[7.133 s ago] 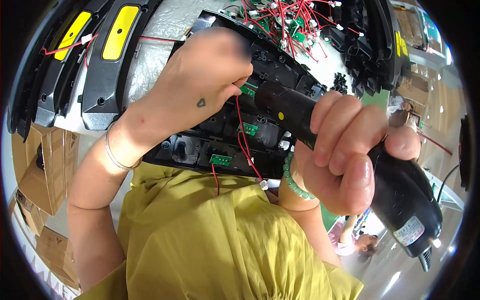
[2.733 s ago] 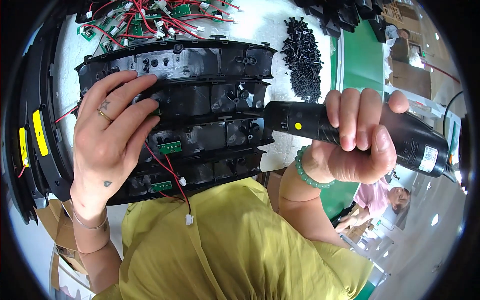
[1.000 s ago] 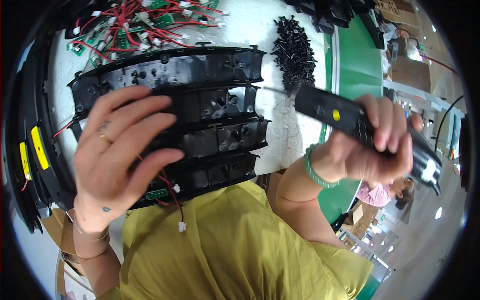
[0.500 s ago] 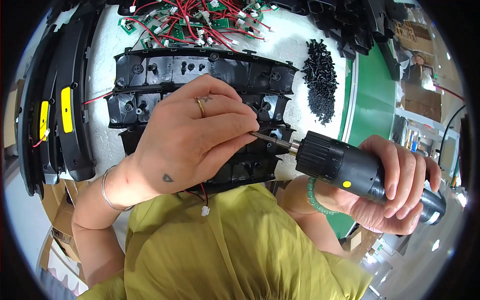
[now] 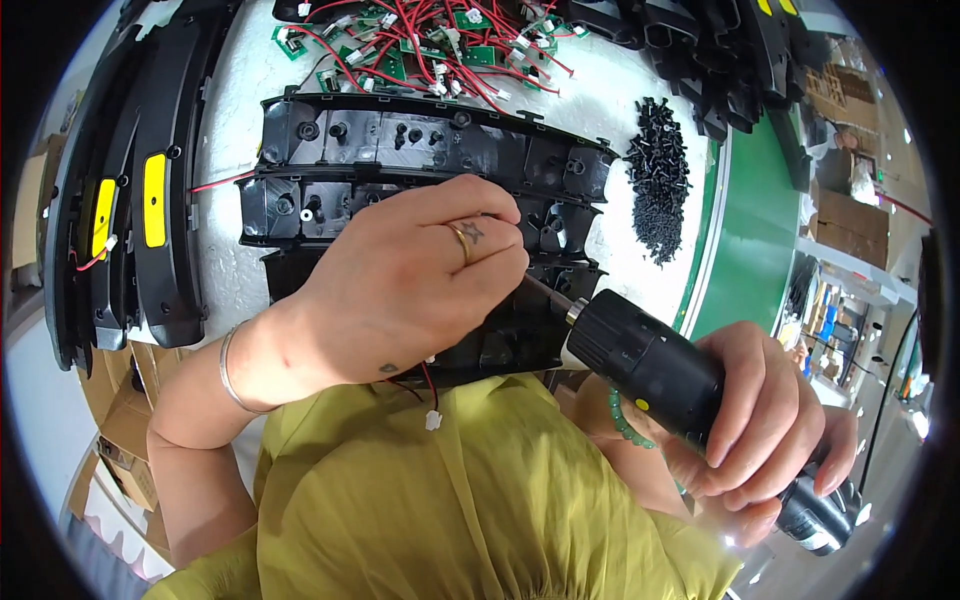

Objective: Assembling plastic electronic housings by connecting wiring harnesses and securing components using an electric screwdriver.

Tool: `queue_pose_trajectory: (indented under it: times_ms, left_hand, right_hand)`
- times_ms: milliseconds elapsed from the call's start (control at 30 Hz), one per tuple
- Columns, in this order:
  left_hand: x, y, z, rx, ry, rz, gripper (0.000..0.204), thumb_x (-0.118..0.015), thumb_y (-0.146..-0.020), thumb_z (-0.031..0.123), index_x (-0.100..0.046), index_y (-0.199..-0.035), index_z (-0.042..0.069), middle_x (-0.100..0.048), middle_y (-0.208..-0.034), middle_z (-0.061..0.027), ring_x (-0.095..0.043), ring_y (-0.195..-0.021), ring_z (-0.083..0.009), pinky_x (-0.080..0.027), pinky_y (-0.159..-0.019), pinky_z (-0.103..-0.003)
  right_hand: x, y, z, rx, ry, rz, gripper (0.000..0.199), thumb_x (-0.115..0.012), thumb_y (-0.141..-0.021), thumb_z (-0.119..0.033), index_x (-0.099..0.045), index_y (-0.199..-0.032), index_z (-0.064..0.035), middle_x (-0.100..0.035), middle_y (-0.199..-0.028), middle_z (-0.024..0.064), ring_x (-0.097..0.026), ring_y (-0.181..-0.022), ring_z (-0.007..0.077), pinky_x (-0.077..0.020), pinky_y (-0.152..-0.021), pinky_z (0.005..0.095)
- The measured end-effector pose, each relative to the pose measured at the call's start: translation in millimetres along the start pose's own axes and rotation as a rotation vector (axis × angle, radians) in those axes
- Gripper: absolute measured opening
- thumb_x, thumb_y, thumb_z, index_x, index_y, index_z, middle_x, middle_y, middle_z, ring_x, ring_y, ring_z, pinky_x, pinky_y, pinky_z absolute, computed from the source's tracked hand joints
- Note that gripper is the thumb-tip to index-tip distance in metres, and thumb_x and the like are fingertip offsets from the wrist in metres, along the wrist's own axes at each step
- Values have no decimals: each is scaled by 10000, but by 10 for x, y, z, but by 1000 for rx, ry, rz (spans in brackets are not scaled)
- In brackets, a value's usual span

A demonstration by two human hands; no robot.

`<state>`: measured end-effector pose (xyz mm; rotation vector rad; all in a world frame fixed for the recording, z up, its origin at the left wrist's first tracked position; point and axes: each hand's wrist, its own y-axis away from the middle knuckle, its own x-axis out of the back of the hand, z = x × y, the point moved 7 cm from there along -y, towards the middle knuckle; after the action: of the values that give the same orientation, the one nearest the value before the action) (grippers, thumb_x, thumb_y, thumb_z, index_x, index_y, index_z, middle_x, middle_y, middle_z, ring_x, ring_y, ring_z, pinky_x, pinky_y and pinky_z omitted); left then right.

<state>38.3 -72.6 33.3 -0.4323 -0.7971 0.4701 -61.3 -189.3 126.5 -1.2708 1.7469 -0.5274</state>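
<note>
My left hand [image 5: 405, 280] lies fingers-closed over the lower black plastic housing [image 5: 510, 330], its fingertips pinched around the tip of the screwdriver bit [image 5: 548, 293]. My right hand [image 5: 765, 410] grips a black electric screwdriver [image 5: 660, 365], angled up-left into that housing. Two more black ribbed housings [image 5: 400, 135] lie stacked just beyond on the white table. A red wire with a white plug [image 5: 431, 415] hangs below my left hand.
A pile of black screws [image 5: 658, 185] lies to the right. Green circuit boards with red wires [image 5: 420, 45] sit at the far edge. Long black covers with yellow inserts [image 5: 150, 200] lie at the left. A green conveyor belt [image 5: 755, 230] runs along the right.
The screwdriver swung from raised at the right down to the lower housing. My left hand shifted from flat on the housings to pinching the bit tip.
</note>
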Motion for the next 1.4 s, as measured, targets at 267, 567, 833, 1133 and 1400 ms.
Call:
queue_pose_trajectory:
  times_ms: [267,567,833,1133,1400]
  left_hand:
    - [115,-162,-69,178,-129,88,259,-709,-682,-1,-649,-934,9,-655,-932,-90,-610,-910,-302,-528,-747,-349]
    - [423,-509,-411,68,-745,127,158,-653,-796,35,-665,-954,31,-665,-881,-58,-621,-812,-214,-514,-693,-306]
    - [843,-849,-300,-427,467,535,75,-658,-776,-6,-647,-840,-43,-635,-726,-138,-633,-665,-197,-496,-600,-267]
    - [857,-402,-912,492,449,510,172,-583,-914,72,-651,-1054,1,-665,-927,-58,-647,-835,-113,-525,-760,-223]
    - [1134,-502,-895,275,89,554,177,-653,-847,18,-676,-1019,52,-685,-853,-13,-635,-768,-78,-505,-682,-202]
  right_hand:
    - [54,10,46,-95,198,103,266,-619,-711,-73,-535,-961,-103,-520,-564,-70,-498,-471,38,-412,-559,183]
    - [185,17,-58,-121,224,103,320,-584,-695,-105,-537,-1010,-77,-491,-578,-67,-473,-485,42,-388,-580,201]
    - [352,86,-202,-90,211,151,317,-595,-761,-65,-464,-1046,-110,-483,-600,-51,-482,-504,69,-391,-583,238]
    - [434,154,-274,-39,224,209,337,-604,-769,-70,-414,-1044,-116,-463,-564,-29,-467,-461,94,-388,-526,252]
    - [357,110,-254,-96,202,112,305,-564,-795,-84,-442,-1074,-99,-450,-620,-39,-457,-527,63,-380,-625,248]
